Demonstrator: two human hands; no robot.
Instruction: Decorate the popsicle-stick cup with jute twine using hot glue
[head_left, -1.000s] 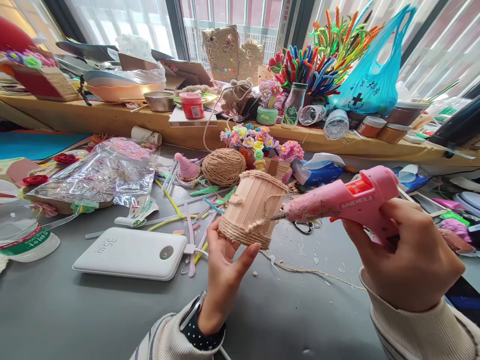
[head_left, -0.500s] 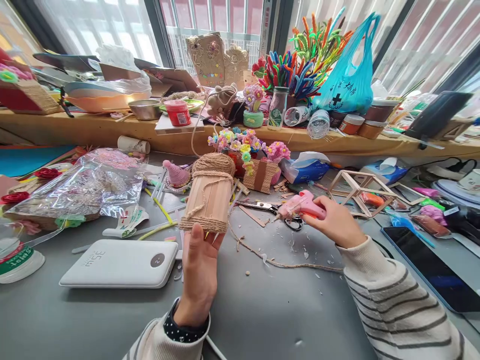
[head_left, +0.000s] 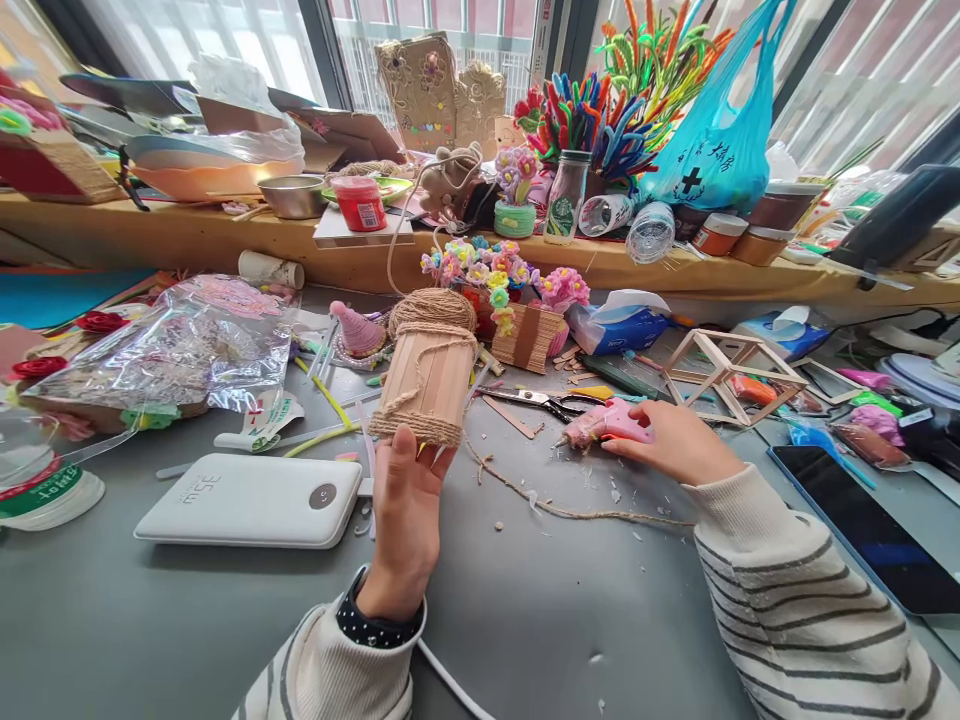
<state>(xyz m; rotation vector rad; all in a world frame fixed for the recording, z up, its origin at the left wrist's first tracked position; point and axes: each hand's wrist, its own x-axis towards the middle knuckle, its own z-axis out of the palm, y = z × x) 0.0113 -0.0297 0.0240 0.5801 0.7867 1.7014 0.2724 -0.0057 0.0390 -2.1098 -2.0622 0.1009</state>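
Observation:
My left hand [head_left: 407, 510] holds up a round pot made of popsicle sticks [head_left: 430, 378], wrapped with jute twine at its top and bottom. A loose strand of twine [head_left: 570, 512] trails from it across the grey table [head_left: 525, 620]. My right hand [head_left: 675, 445] rests on the table with its fingers around the handle of a pink hot glue gun [head_left: 604, 424], which lies on its side with the nozzle pointing left. Scissors [head_left: 536, 400] lie just beyond the gun.
A white power bank [head_left: 251, 500] lies left of my left hand. Behind the pot sit a twine ball [head_left: 431, 308], paper flowers [head_left: 487, 275] and a stick frame [head_left: 731, 368]. A dark tablet [head_left: 862, 530] lies at right. A cluttered wooden shelf [head_left: 225, 240] runs along the window.
My right hand has carried the glue gun away from the pot, out to the right, and lowered it onto the table. My left hand has turned the pot upright.

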